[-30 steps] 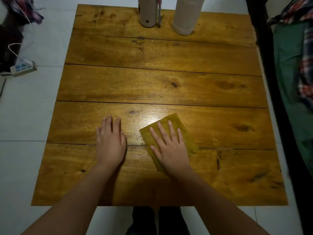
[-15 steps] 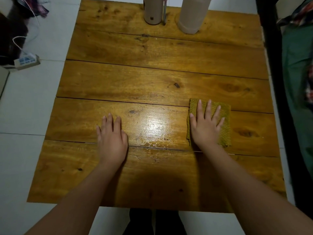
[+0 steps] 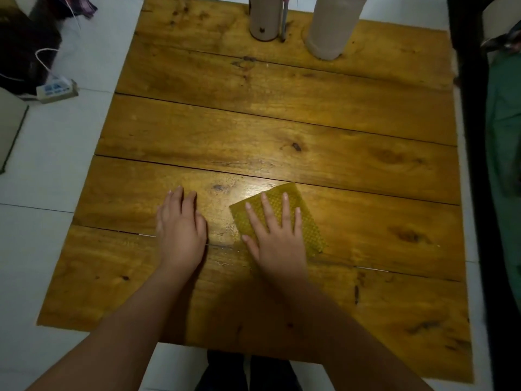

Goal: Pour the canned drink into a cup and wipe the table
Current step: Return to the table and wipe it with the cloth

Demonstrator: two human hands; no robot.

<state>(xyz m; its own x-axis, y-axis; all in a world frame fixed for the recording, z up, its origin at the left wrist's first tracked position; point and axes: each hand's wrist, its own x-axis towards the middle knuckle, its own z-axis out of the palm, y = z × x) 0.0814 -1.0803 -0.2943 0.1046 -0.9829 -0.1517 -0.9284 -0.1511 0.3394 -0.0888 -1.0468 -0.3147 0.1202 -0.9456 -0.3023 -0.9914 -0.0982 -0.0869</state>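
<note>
A yellow-green waffle cloth (image 3: pixel 306 215) lies flat on the wooden plank table (image 3: pixel 282 122), in the near middle. My right hand (image 3: pixel 275 238) presses flat on the cloth with fingers spread. Just left of it, my left hand (image 3: pixel 180 230) rests palm down on the bare wood, holding nothing. A wet, shiny patch (image 3: pixel 225 230) shows between the two hands. At the far edge stand the can (image 3: pixel 265 21) and, to its right, the pale cup (image 3: pixel 331 26); their tops are cut off by the frame.
A thin pen-like stick (image 3: pixel 284 21) stands against the can's right side. A power strip (image 3: pixel 57 90) with a white cable lies on the tiled floor at the left. A dark frame (image 3: pixel 473 136) and green fabric (image 3: pixel 504 153) border the table's right side.
My right hand slid the cloth from the near middle out to the right, then back left to beside the left hand. The left hand stayed put.
</note>
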